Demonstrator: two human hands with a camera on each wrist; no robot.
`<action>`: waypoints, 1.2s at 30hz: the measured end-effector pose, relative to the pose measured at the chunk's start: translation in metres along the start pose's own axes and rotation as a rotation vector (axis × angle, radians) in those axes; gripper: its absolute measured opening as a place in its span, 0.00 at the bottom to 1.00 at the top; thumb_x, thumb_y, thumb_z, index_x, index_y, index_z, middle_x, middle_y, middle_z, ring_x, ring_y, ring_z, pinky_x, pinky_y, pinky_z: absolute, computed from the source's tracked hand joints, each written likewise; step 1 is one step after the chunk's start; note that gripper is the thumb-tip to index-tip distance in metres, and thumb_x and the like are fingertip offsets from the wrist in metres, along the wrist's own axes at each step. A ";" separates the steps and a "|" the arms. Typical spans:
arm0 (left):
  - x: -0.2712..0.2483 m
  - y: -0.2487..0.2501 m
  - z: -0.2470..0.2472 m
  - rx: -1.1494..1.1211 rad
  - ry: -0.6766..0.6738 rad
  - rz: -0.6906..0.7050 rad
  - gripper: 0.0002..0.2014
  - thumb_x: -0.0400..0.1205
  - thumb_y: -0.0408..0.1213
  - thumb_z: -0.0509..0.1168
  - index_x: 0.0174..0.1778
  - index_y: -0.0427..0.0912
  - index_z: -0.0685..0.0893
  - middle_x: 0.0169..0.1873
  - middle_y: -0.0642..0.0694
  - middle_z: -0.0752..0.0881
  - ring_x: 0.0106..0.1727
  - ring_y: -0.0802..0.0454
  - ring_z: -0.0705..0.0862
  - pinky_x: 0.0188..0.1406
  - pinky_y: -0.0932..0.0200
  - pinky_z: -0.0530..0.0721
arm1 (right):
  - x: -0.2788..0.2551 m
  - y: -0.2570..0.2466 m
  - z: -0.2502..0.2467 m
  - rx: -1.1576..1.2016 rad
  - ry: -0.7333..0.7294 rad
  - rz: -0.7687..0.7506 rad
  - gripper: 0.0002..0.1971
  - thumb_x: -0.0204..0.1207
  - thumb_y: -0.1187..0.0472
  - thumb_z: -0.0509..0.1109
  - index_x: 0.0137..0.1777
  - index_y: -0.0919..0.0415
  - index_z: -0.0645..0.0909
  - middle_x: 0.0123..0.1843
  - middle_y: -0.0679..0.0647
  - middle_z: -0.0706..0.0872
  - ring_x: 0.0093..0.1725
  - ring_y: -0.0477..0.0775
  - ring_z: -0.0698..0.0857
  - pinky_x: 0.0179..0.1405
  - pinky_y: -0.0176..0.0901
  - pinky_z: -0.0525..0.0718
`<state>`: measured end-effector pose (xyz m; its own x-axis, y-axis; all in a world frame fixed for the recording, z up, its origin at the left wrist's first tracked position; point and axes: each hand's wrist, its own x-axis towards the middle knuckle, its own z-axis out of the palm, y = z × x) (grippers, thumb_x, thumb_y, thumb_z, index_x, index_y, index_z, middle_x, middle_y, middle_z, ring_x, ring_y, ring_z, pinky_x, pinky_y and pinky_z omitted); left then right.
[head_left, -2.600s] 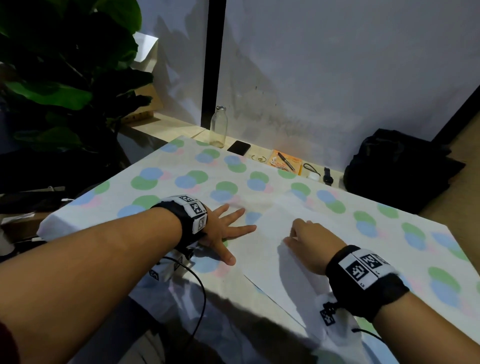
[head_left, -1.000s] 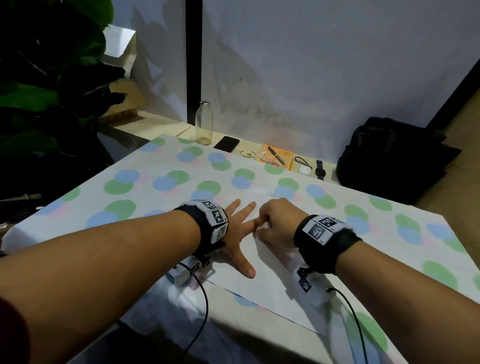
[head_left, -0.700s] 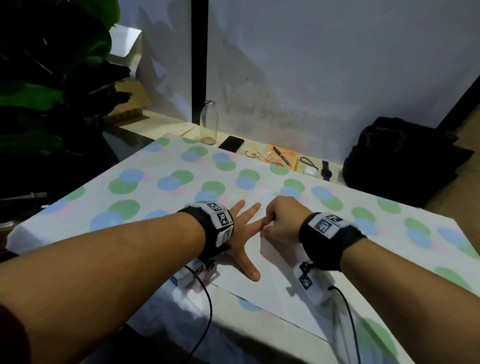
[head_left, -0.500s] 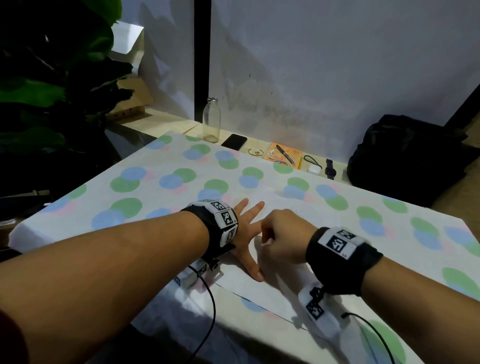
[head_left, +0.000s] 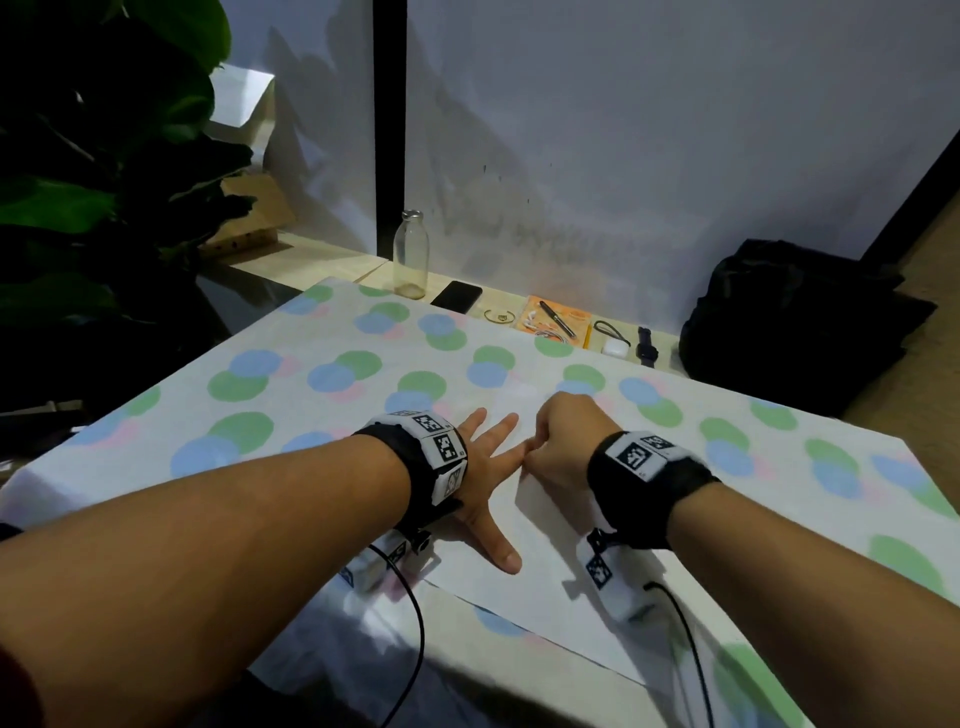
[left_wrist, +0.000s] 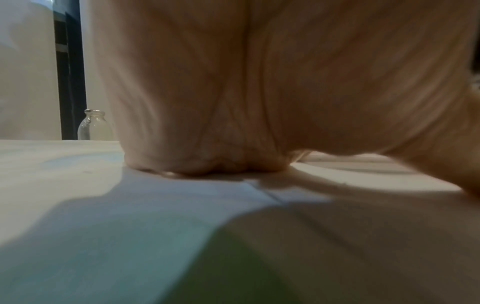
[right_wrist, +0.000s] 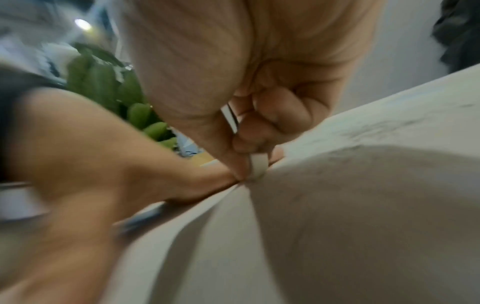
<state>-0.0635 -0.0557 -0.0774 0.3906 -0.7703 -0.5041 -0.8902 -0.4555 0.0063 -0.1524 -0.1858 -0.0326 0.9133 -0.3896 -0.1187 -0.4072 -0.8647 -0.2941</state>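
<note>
**A:** What had moved?

**B:** The right hand (head_left: 558, 441) had slid leftward over the white sheet (head_left: 545, 571). It ended against the fingertips of the left hand (head_left: 480, 467). A couple of seconds before, the two hands were well apart.

**A:** How was the right hand set?

**B:** It was curled. Thumb and forefinger pinched a raised edge of the sheet, touching the tip of the left forefinger. The right wrist view showed that pinch plainly.

**A:** And the left?

**B:** It lay flat, fingers spread wide and gripping nothing. The palm pressed down at the sheet's left border, and the thumb lay out on the white.

**A:** Where did the sheet lie?

**B:** It lay under both hands, on the dotted paper (head_left: 332, 374), and ran from the fingertips back past both wrists toward the person.

**A:** Anything else about?

**B:** A glass bottle (head_left: 410, 254) stood upright well beyond the left fingertips. A dark phone (head_left: 456, 297) lay just to its right. A black bag (head_left: 795, 322) sat far off beyond the right hand, to its right.
</note>
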 end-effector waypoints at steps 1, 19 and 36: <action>0.001 0.000 0.003 0.004 0.010 0.001 0.71 0.54 0.86 0.66 0.80 0.70 0.23 0.83 0.56 0.21 0.85 0.37 0.24 0.76 0.15 0.41 | -0.009 -0.005 0.003 -0.007 -0.032 -0.024 0.07 0.72 0.57 0.74 0.40 0.62 0.85 0.40 0.57 0.88 0.40 0.56 0.88 0.38 0.45 0.88; 0.004 0.000 0.002 0.002 -0.005 -0.014 0.73 0.51 0.87 0.65 0.75 0.72 0.18 0.82 0.57 0.20 0.85 0.38 0.23 0.76 0.16 0.40 | -0.006 0.003 0.003 -0.022 -0.018 -0.002 0.07 0.73 0.55 0.73 0.41 0.59 0.86 0.43 0.55 0.89 0.44 0.56 0.88 0.44 0.46 0.90; -0.016 0.001 -0.009 0.051 -0.047 0.017 0.73 0.52 0.87 0.65 0.80 0.71 0.21 0.83 0.56 0.21 0.86 0.37 0.26 0.79 0.19 0.42 | -0.068 0.066 -0.021 0.740 0.066 0.255 0.10 0.77 0.66 0.78 0.50 0.73 0.83 0.29 0.60 0.85 0.26 0.57 0.83 0.30 0.48 0.85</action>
<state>-0.0682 -0.0476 -0.0609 0.3652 -0.7553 -0.5442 -0.9077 -0.4186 -0.0281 -0.2417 -0.2229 -0.0235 0.7805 -0.5860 -0.2177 -0.4693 -0.3193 -0.8232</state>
